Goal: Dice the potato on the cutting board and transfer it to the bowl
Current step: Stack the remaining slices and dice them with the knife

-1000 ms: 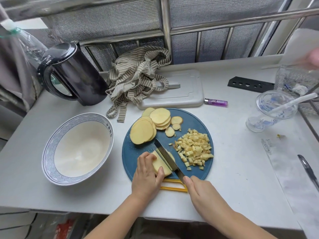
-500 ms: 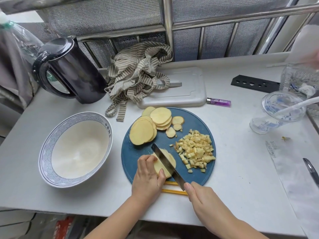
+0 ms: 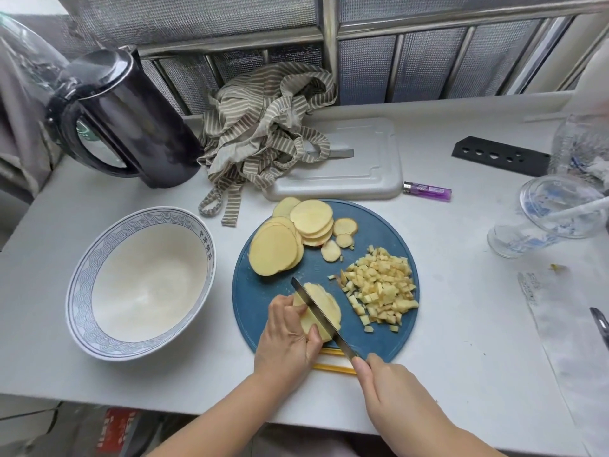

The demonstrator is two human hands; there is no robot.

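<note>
Curled left hand (image 3: 290, 338) pins stacked pale-yellow potato slices (image 3: 331, 313) at six o'clock on the round blue cutting board (image 3: 375, 225); right hand (image 3: 395, 397) grips a steel knife (image 3: 316, 310) across them.

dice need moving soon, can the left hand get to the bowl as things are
Probably yes: the bowl sits just left of the left hand with bare table between. The hand would first have to let go of the slices it holds under the knife.

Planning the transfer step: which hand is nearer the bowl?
Left. The left hand holds the potato slices on the cutting board, just right of the bowl; the right hand grips the knife farther right, past the left hand.
</note>
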